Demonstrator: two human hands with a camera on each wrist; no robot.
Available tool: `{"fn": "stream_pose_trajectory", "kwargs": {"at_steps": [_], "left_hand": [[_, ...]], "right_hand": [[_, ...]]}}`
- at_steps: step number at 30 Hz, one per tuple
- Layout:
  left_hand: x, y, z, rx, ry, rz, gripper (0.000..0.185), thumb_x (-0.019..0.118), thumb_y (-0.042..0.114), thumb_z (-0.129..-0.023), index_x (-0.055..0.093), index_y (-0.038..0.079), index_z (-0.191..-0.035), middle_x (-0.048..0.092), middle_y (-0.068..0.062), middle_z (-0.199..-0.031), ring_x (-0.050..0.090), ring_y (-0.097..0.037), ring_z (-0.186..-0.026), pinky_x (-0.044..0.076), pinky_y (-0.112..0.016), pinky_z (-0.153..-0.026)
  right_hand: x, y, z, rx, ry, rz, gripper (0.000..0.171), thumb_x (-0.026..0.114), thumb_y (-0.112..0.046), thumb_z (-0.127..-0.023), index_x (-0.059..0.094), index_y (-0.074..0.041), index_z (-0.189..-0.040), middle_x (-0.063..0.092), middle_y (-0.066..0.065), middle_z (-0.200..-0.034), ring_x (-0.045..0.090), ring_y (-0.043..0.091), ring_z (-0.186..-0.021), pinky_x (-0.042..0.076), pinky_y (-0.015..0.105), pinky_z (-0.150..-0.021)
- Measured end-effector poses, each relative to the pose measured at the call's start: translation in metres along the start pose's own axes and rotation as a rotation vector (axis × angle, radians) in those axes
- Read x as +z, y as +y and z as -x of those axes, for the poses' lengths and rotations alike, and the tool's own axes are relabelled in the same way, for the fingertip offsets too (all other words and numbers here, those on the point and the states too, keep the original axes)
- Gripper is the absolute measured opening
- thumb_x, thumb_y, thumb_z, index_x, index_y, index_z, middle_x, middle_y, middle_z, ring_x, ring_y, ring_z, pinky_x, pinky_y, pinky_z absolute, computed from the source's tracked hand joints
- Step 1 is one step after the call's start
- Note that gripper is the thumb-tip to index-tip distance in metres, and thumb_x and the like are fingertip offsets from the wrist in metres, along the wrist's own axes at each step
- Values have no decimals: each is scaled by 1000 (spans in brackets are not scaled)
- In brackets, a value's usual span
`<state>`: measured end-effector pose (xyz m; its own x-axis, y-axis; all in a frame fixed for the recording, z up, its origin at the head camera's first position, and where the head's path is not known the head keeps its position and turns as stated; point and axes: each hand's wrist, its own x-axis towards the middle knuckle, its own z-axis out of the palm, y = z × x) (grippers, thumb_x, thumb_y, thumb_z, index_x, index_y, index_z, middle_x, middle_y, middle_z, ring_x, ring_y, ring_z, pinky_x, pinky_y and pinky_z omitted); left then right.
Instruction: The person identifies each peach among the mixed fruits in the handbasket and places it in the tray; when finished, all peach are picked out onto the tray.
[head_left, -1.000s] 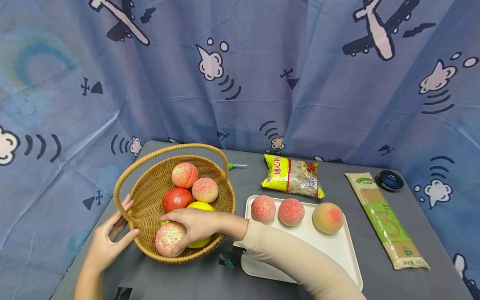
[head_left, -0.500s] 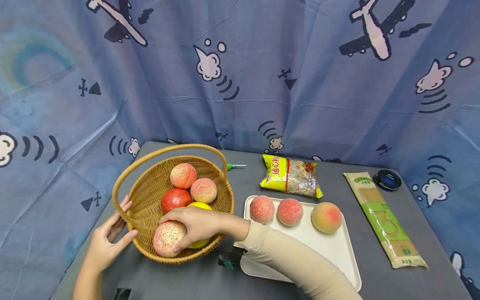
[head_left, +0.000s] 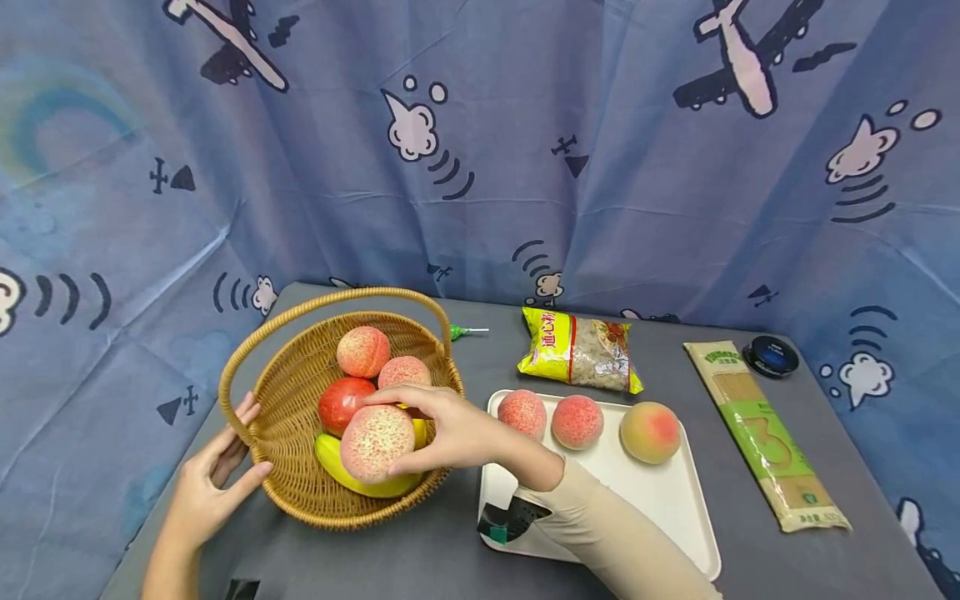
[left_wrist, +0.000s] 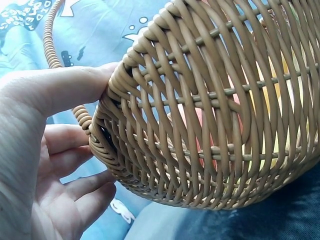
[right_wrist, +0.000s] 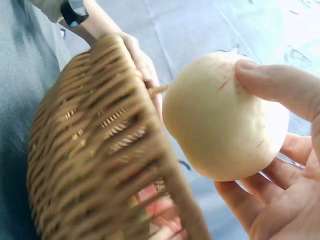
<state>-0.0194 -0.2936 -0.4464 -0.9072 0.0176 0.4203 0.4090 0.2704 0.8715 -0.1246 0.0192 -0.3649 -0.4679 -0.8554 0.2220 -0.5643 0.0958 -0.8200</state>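
My right hand (head_left: pixel 461 429) holds a pale peach with red speckles (head_left: pixel 377 443) over the front of the wicker basket (head_left: pixel 288 442). In the right wrist view, the thumb and fingers lie around the peach (right_wrist: pixel 225 120), outside the basket's rim. At the basket's left side my left hand (head_left: pixel 204 498) grips the rim by the foot of the handle; the left wrist view has the thumb and fingers on either side of that rim (left_wrist: pixel 117 82). Inside the basket are two pinkish peaches (head_left: pixel 363 352), a glossy red fruit (head_left: pixel 343 405) and a yellow banana (head_left: pixel 360 483). Another yellow fruit is partly hidden behind the held peach.
Right of the basket, a white tray (head_left: pixel 660 500) bears three peaches along its back. Behind it lies a yellow pasta bag (head_left: pixel 581 350). A long noodle pack (head_left: pixel 765 433) and a round dark tin (head_left: pixel 771 357) lie farther right. A green-tipped stick (head_left: pixel 465 332) is behind the basket.
My right hand has lifted the speckled peach from the basket's front and moved it right, baring the banana beneath. The left hand has stayed on the rim.
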Motion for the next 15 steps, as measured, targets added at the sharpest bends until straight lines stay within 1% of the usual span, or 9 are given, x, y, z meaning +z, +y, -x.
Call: {"fn": "stream_pose_trajectory", "kwargs": {"at_steps": [2, 4, 5, 9, 11, 15], "left_hand": [[0, 1, 0, -10, 0, -2, 71, 59, -27, -74, 35, -14, -140, 20, -29, -152, 31, -10, -141, 35, -13, -107], [0, 2, 0, -12, 4, 2, 70, 59, -27, -75, 35, -14, -139, 19, -31, -151, 31, -10, -141, 35, -14, -107], [0, 2, 0, -12, 7, 2, 70, 59, -27, -75, 35, -15, -139, 20, -32, -151, 32, -10, -140, 35, -13, -107], [0, 2, -1, 1, 11, 3, 69, 59, -27, -75, 36, -15, -138, 20, -32, -151, 33, -11, -140, 36, -13, -106], [0, 2, -1, 16, 9, 11, 69, 59, -27, -74, 36, -16, -138, 20, -33, -150, 33, -12, -140, 36, -14, -106], [0, 0, -1, 34, 9, 43, 68, 59, -27, -74, 35, -17, -138, 20, -35, -150, 32, -13, -140, 36, -14, -107]], "right_hand": [[-5, 1, 11, 2, 55, -27, 68, 82, -17, -73, 52, -13, -134, 55, 1, -133, 52, 9, -115, 51, 24, -94], [-10, 3, 22, 1, 98, -77, 68, 82, -13, -73, 52, -11, -134, 55, 3, -132, 53, 12, -115, 52, 27, -94], [-13, 4, 27, -6, 116, -103, 68, 82, -10, -73, 51, -9, -135, 55, 5, -132, 53, 13, -115, 53, 29, -94], [-22, 5, 50, -28, 175, -180, 69, 79, -4, -75, 48, -4, -136, 51, 13, -135, 52, 15, -119, 51, 31, -98], [-24, 6, 63, -43, 213, -188, 70, 79, -1, -74, 47, -2, -136, 49, 15, -136, 52, 15, -120, 49, 30, -100], [-26, 10, 89, -50, 297, -175, 73, 79, 4, -72, 46, -1, -137, 50, 17, -136, 52, 15, -121, 50, 29, -99]]}}
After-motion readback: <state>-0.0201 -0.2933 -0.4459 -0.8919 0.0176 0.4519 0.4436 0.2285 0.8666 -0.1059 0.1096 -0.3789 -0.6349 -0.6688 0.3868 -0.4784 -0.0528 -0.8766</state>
